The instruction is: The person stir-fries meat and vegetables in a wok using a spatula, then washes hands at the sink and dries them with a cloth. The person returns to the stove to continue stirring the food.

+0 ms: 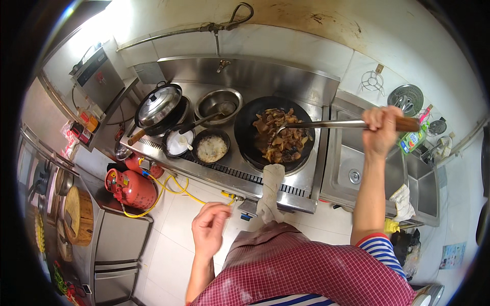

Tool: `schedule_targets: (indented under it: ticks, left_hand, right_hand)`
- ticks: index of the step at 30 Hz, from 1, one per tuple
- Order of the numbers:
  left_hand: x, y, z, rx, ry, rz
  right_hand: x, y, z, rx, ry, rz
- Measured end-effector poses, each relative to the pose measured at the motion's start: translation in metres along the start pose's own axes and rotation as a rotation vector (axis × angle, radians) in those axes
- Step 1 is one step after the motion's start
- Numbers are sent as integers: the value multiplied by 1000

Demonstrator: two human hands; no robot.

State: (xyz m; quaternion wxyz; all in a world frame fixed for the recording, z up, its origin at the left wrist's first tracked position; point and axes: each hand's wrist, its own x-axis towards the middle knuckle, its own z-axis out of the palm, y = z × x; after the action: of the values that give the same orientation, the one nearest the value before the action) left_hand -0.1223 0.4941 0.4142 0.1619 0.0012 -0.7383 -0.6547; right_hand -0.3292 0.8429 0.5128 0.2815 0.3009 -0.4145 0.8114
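My right hand (379, 128) grips the wooden end of a long-handled metal wok spatula (325, 124). Its blade reaches into sliced meat and vegetables in brown sauce (283, 134), inside a black wok (247, 118) on the stainless steel range. A twisted whitish cloth (271, 191) hangs from the wok's near side over the range's front edge. My left hand (209, 227), slightly blurred, is held in front of the range with its fingers loosely curled; nothing shows in it.
Left of the wok stand a steel basin (218, 93) with a ladle (206, 119), a bowl of white granules (178, 142), a bowl of pale contents (211, 148) and a lidded wok (159, 107). A sink (346, 164) adjoins the range. A red gas cylinder (136, 187) and yellow hose (172, 191) lie left.
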Motion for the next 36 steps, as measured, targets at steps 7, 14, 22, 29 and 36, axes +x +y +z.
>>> schedule_targets:
  ticks: [7,14,22,29,36]
  left_hand:
    - [30,145,60,-865,-1038,496]
    - [31,153,83,-1126,-873,736]
    - [47,155,111,-1159,-541,1073]
    - [13,172,104,-1219,-486,643]
    - [14,174,94,-1101,-624,680]
  right_hand:
    - [-53,-70,12,-197,-100,-142]
    - [-133,6,28,-390,-429,88]
    - [-150,14,28,-454,-500,63]
    - [-153,1,38,-545,-693,153]
    - [-135,3,44,-518,-707,120]
